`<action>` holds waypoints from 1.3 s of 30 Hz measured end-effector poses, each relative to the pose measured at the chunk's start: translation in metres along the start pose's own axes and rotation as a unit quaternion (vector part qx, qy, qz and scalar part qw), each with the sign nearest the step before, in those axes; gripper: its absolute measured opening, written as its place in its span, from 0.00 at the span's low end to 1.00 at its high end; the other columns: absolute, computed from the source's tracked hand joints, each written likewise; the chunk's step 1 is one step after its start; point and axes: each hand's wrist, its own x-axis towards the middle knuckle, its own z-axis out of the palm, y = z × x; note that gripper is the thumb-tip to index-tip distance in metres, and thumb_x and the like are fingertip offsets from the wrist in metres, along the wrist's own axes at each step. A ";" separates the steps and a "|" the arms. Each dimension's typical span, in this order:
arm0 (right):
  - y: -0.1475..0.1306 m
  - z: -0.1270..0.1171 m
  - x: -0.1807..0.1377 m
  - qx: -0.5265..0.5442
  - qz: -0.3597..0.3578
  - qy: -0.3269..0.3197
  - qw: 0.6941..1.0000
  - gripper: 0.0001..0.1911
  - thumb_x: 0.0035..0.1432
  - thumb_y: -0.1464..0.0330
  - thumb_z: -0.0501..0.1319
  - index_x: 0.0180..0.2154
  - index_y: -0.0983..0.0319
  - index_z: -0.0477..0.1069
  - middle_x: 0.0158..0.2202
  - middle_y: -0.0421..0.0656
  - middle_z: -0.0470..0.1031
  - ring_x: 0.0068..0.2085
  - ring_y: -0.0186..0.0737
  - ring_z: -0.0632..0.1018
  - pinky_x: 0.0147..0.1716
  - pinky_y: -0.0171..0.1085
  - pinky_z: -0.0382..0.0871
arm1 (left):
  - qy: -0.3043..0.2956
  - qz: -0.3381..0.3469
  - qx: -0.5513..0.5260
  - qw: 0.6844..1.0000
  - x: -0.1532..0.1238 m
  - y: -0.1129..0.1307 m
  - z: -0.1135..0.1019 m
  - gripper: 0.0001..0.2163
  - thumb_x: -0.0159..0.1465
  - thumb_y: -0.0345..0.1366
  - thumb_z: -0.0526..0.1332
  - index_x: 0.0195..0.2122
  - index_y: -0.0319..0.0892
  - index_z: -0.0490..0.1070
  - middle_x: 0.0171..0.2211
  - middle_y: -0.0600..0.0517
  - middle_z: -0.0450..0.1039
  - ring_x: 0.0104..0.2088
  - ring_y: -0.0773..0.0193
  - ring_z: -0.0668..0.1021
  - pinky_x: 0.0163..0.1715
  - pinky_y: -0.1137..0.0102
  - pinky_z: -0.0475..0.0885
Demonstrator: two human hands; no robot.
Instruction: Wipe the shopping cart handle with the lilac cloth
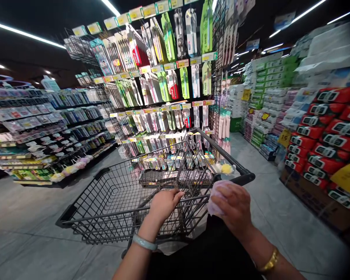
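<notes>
My right hand (235, 204) is wrapped around a soft lilac bath puff (214, 198), just below the end of the cart's black handle (245, 178). My left hand (163, 206) is over the near side rim of the black wire shopping cart (105, 216). Its thumb and fingertips come together, and anything inside them is hidden. A jade-coloured bangle (145, 243) circles the left wrist; a gold bracelet (270, 261) is on the right. Past the handle lies a yellow and white puff (226, 168), close to the cart's rear end.
A wire rack (163, 103) of packaged toothbrushes stands right behind the cart. Shelves of small goods (32, 128) run along the left, with more puffs (71, 167) at the bottom. On the right, red packs (323, 136) are stacked beside a grey-floored aisle (239, 146).
</notes>
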 end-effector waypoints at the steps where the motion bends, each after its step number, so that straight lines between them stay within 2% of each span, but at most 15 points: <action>1: 0.004 -0.004 0.004 -0.016 0.005 0.012 1.000 0.08 0.60 0.70 0.61 0.40 0.54 0.76 0.47 0.42 0.75 0.54 0.48 0.69 0.55 0.52 0.60 | 0.006 -0.001 0.012 1.000 -0.001 0.002 -0.001 0.30 0.69 0.57 0.37 0.47 0.49 0.75 0.36 0.47 0.80 0.39 0.55 0.80 0.44 0.63 0.69; 4: 0.003 0.007 -0.008 -0.036 -0.010 0.010 0.999 0.10 0.61 0.71 0.60 0.42 0.53 0.76 0.47 0.41 0.75 0.53 0.46 0.69 0.57 0.51 0.59 | 0.052 0.003 0.060 0.997 -0.002 0.017 0.000 0.26 0.70 0.52 0.41 0.43 0.46 0.76 0.31 0.46 0.80 0.37 0.56 0.80 0.58 0.53 0.58; 6: -0.007 0.028 -0.031 -0.015 -0.029 -0.014 0.999 0.10 0.62 0.72 0.58 0.40 0.53 0.76 0.46 0.38 0.76 0.52 0.43 0.69 0.58 0.50 0.57 | 0.087 0.025 0.055 0.994 -0.002 0.031 0.003 0.22 0.71 0.49 0.44 0.47 0.47 0.74 0.32 0.47 0.80 0.37 0.57 0.80 0.61 0.52 0.51; 8: -0.020 0.047 -0.055 0.022 -0.047 -0.066 0.996 0.08 0.63 0.71 0.58 0.36 0.54 0.75 0.44 0.37 0.76 0.51 0.40 0.70 0.59 0.47 0.56 | 0.108 0.063 0.014 0.992 -0.002 0.044 0.009 0.20 0.70 0.49 0.46 0.53 0.49 0.70 0.37 0.49 0.80 0.40 0.57 0.79 0.61 0.53 0.53; 10: -0.027 0.053 -0.066 0.054 -0.038 -0.108 0.992 0.07 0.62 0.70 0.59 0.34 0.54 0.75 0.44 0.37 0.76 0.51 0.40 0.70 0.58 0.46 0.57 | 0.113 0.092 -0.013 0.989 -0.002 0.052 0.015 0.20 0.69 0.51 0.47 0.55 0.49 0.67 0.40 0.49 0.79 0.44 0.56 0.78 0.58 0.55 0.57; 12: -0.026 0.043 -0.059 0.059 -0.003 -0.107 0.993 0.07 0.61 0.70 0.60 0.34 0.54 0.75 0.44 0.38 0.76 0.52 0.42 0.69 0.58 0.48 0.58 | 0.106 0.101 -0.007 0.989 -0.004 0.056 0.019 0.20 0.69 0.51 0.48 0.53 0.46 0.69 0.41 0.47 0.77 0.45 0.54 0.77 0.52 0.58 0.62; 14: -0.019 0.027 -0.039 0.034 0.032 -0.067 0.997 0.08 0.60 0.71 0.61 0.37 0.52 0.76 0.46 0.41 0.75 0.54 0.46 0.68 0.57 0.51 0.57 | 0.094 0.096 0.009 0.991 -0.005 0.057 0.021 0.18 0.69 0.50 0.49 0.48 0.44 0.70 0.39 0.46 0.76 0.44 0.53 0.76 0.47 0.60 0.63; 17: -0.006 0.018 -0.017 -0.013 0.031 -0.034 0.999 0.10 0.59 0.72 0.60 0.40 0.53 0.76 0.47 0.42 0.73 0.55 0.48 0.67 0.57 0.52 0.57 | 0.079 0.086 0.021 0.993 -0.006 0.056 0.021 0.16 0.70 0.46 0.48 0.41 0.43 0.70 0.37 0.46 0.75 0.41 0.54 0.75 0.42 0.61 0.63; 19: -0.005 0.028 -0.022 -0.029 0.006 -0.034 0.999 0.10 0.60 0.73 0.61 0.40 0.53 0.76 0.47 0.40 0.74 0.54 0.46 0.67 0.58 0.51 0.56 | 0.083 0.088 0.025 0.992 -0.005 0.055 0.022 0.14 0.70 0.45 0.48 0.39 0.43 0.69 0.36 0.47 0.75 0.40 0.54 0.75 0.41 0.62 0.62; 23: -0.022 0.059 -0.060 0.001 -0.066 -0.087 0.994 0.08 0.61 0.73 0.61 0.38 0.54 0.75 0.44 0.36 0.75 0.53 0.39 0.67 0.60 0.48 0.53 | 0.107 0.100 0.026 0.989 -0.005 0.055 0.024 0.12 0.70 0.43 0.49 0.39 0.44 0.68 0.35 0.49 0.74 0.40 0.54 0.75 0.42 0.61 0.61; 26: -0.032 0.058 -0.062 0.037 -0.063 -0.111 0.991 0.07 0.62 0.71 0.60 0.35 0.55 0.75 0.44 0.37 0.76 0.52 0.39 0.68 0.59 0.46 0.55 | 0.114 0.109 0.017 0.987 -0.007 0.052 0.024 0.11 0.69 0.43 0.51 0.41 0.44 0.69 0.36 0.48 0.75 0.41 0.54 0.75 0.43 0.60 0.61; 30: -0.030 0.032 -0.018 0.027 0.015 -0.078 0.996 0.09 0.61 0.71 0.59 0.39 0.53 0.76 0.47 0.41 0.74 0.54 0.44 0.67 0.58 0.50 0.56 | 0.122 0.136 -0.033 0.983 -0.010 0.047 0.023 0.13 0.70 0.42 0.49 0.49 0.46 0.69 0.40 0.49 0.76 0.44 0.55 0.75 0.46 0.60 0.61; 32: -0.029 0.028 -0.001 0.004 0.016 -0.062 0.998 0.11 0.61 0.71 0.58 0.42 0.53 0.76 0.48 0.42 0.74 0.55 0.46 0.66 0.58 0.51 0.56 | 0.130 0.145 -0.073 0.978 -0.012 0.044 0.023 0.13 0.70 0.37 0.49 0.51 0.47 0.68 0.43 0.50 0.76 0.45 0.57 0.75 0.48 0.61 0.62; 35: -0.036 0.041 -0.003 -0.009 -0.032 -0.059 0.998 0.09 0.62 0.70 0.59 0.41 0.55 0.76 0.47 0.42 0.75 0.54 0.45 0.68 0.58 0.49 0.55 | 0.138 0.156 -0.124 0.970 -0.016 0.040 0.023 0.16 0.66 0.31 0.52 0.53 0.47 0.67 0.47 0.51 0.75 0.47 0.58 0.74 0.51 0.61 0.62; 39: -0.044 0.058 -0.020 0.016 0.006 -0.067 0.998 0.13 0.61 0.72 0.57 0.45 0.54 0.74 0.46 0.41 0.75 0.52 0.44 0.69 0.58 0.48 0.57 | 0.138 0.168 -0.172 0.961 -0.019 0.034 0.023 0.20 0.62 0.28 0.52 0.55 0.47 0.68 0.48 0.51 0.75 0.49 0.58 0.73 0.54 0.59 0.62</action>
